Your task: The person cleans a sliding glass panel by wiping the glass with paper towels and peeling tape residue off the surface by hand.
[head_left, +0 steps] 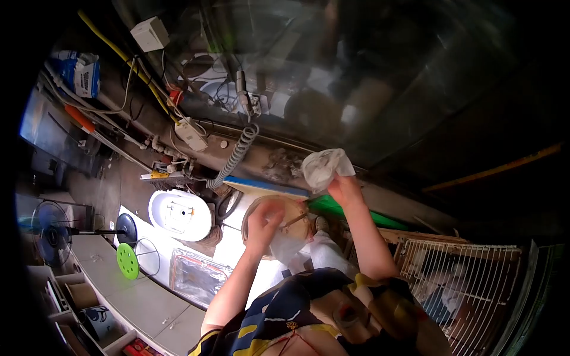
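Fingers of right hand [344, 191] closed on crumpled bag [323, 167]; left hand [264, 218] curled, gripping round, tan sieve [294, 222].

A single head-worn, wide-angle view is given, tilted steeply downward and held close above the person's raised hands and lap.

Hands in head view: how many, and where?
2. The left hand rests on the round wooden-rimmed sieve at centre; the right hand is raised just above it, its grip closed on a crumpled plastic bag. No other people's hands show.
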